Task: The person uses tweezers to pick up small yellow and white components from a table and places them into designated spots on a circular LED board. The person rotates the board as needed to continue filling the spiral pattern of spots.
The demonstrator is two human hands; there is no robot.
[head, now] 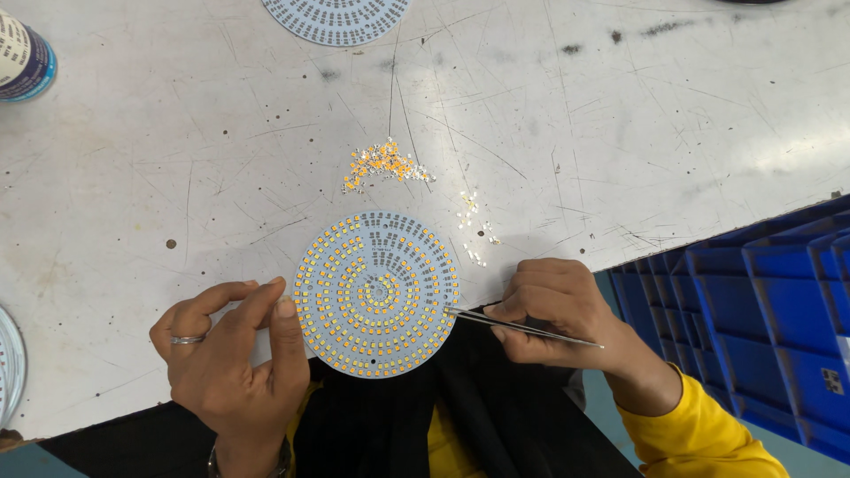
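Left hand: the left hand [228,354] comes up from the bottom edge, palm turned inward, fingers curled; thumb and forefinger pinch the left rim of the round board [376,294], and a ring sits on one finger.
Right hand: the right hand [553,310] reaches in from the lower right in a yellow sleeve [699,438], fingers closed in a pen-like grip on the tweezers [522,326].
Tweezers: thin and silver, long axis running nearly level from right to left and rising slightly; the tips point left and touch the right side of the round board, the back end sticks out past the wrist.
Round board: a flat disc lying face up at the near edge of the table [620,133], between the two hands, partly over the person's dark lap; rings of small orange squares fill most of it, with a bare grey patch at the upper right.
Loose parts: a small heap of orange and silver chips [385,164] lies just beyond the board, and a thinner scatter of silver chips [474,230] lies to its upper right.
Surroundings: a second disc [336,18] at the far edge, a can [22,57] at the top left, blue bins [761,319] to the right.
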